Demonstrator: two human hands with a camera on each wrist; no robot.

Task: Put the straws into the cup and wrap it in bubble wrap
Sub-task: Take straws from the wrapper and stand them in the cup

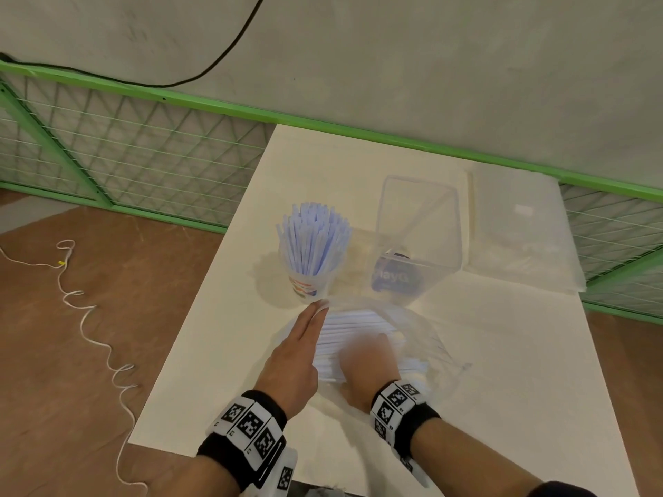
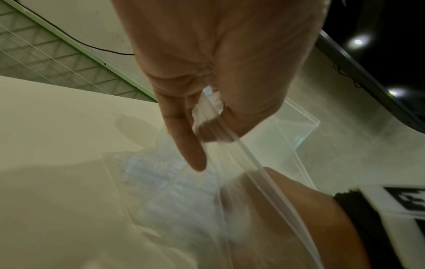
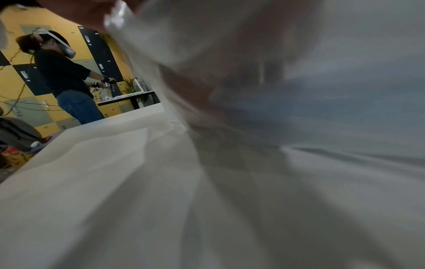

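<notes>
clear bag (image 1: 412, 328) of straws (image 1: 358, 338) lies before cup (image 1: 308, 285), box (image 1: 418, 238).

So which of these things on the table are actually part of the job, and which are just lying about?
Part of the job:
- cup already full of straws
- clear bag of more straws, its edge pinched by the left hand, right hand reaching in
- folded clear sheets, probably the bubble wrap

Just lying about:
- clear plastic box
- white cord on the floor
- green fence
</notes>
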